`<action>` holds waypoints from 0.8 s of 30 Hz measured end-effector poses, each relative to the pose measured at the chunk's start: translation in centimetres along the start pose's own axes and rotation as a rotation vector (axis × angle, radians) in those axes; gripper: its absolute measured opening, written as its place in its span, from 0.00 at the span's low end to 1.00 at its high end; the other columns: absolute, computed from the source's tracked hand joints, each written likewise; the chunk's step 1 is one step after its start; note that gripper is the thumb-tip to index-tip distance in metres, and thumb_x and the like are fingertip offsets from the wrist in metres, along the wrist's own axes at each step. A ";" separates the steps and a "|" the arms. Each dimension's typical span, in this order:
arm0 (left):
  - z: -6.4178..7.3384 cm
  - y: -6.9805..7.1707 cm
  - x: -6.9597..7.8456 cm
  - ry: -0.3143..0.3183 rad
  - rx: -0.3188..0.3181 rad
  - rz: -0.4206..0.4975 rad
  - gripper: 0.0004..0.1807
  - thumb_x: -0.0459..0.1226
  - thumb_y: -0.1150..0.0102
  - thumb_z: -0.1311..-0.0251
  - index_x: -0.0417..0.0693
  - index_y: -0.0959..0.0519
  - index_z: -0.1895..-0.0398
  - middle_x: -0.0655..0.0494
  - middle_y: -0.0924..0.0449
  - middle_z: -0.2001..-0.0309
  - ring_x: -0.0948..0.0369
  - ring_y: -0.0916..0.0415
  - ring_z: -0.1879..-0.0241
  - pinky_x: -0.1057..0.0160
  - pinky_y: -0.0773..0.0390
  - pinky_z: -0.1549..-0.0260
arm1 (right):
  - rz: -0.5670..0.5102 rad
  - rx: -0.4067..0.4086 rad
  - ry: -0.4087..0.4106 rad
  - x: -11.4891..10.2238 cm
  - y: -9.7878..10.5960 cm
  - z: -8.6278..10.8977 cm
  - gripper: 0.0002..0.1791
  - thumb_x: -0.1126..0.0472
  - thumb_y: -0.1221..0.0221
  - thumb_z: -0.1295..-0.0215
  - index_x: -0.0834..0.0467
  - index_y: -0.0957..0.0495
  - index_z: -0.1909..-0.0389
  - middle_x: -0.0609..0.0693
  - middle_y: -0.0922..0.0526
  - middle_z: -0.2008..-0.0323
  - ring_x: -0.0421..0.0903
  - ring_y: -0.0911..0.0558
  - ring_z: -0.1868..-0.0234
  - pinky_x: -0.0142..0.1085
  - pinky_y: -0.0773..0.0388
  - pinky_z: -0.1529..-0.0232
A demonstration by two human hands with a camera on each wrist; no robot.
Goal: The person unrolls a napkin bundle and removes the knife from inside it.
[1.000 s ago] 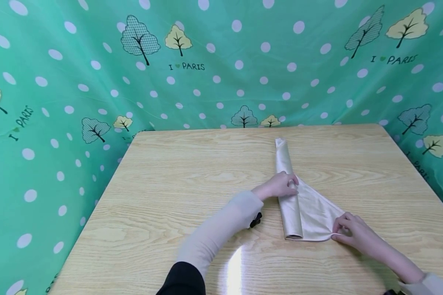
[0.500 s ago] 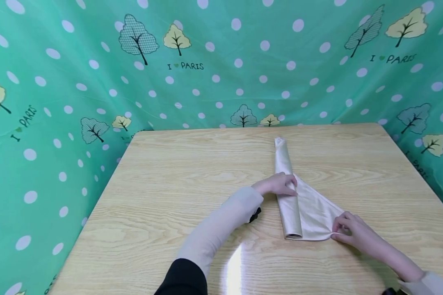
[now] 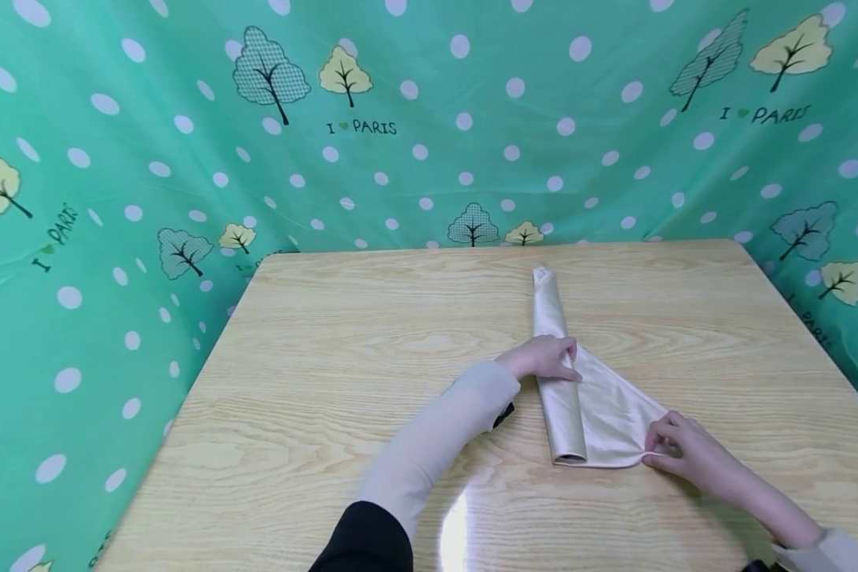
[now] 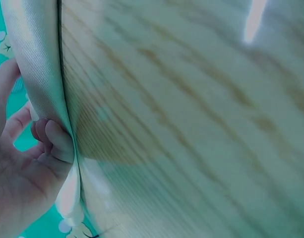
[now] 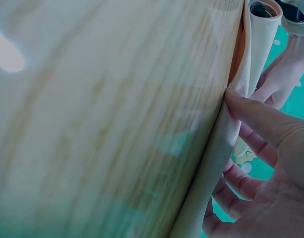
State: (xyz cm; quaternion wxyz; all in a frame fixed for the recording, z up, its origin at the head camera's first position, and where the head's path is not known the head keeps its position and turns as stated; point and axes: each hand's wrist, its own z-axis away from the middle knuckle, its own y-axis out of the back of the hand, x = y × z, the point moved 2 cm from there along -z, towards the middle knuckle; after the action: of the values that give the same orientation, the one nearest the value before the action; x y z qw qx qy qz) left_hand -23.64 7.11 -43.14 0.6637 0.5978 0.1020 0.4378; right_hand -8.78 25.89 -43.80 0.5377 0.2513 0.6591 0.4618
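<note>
A cream satin cloth (image 3: 618, 413) lies on the right half of the table. Its left side is wound into a long narrow roll (image 3: 563, 421), while a flat triangular part spreads to the right. My left hand (image 3: 546, 357) grips the roll around its middle; the left wrist view shows curled fingers (image 4: 60, 141) against the fabric. At the flap's near right corner, my right hand (image 3: 679, 449) pinches the cloth between thumb and fingers. The right wrist view has the thumb (image 5: 251, 109) on the cloth edge, and the roll's hollow end (image 5: 265, 10) beyond it.
The light wood-grain table (image 3: 314, 357) carries a bright glare patch near its front. A green polka-dot curtain (image 3: 372, 191) printed with trees hangs along the back and both sides. My left sleeve (image 3: 436, 433) crosses over the table's middle.
My left forearm has shifted slightly to the right, the hand staying on the roll. The right hand and the cloth look the same.
</note>
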 end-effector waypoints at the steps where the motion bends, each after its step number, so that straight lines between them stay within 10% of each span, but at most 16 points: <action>1: 0.0 0.0 0.0 0.002 -0.003 -0.005 0.18 0.50 0.42 0.48 0.51 0.31 0.60 0.59 0.28 0.68 0.66 0.33 0.69 0.74 0.36 0.70 | 0.001 0.001 0.001 0.0 0.0 0.0 0.13 0.60 0.35 0.56 0.46 0.31 0.79 0.43 0.35 0.73 0.40 0.37 0.71 0.31 0.40 0.72; 24: -0.3 -0.3 -0.6 0.063 0.012 0.115 0.12 0.46 0.44 0.47 0.51 0.33 0.66 0.62 0.38 0.81 0.66 0.37 0.78 0.74 0.38 0.79 | 0.026 0.089 0.087 0.1 0.1 0.1 0.14 0.60 0.34 0.59 0.44 0.32 0.80 0.40 0.36 0.73 0.36 0.38 0.71 0.30 0.40 0.72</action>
State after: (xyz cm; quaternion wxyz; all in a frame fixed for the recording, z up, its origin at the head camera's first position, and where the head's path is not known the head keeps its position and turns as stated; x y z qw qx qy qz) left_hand -24.07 6.95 -43.74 0.6304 0.5925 0.0906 0.4932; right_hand -8.69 26.06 -43.76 0.4907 0.2634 0.6984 0.4496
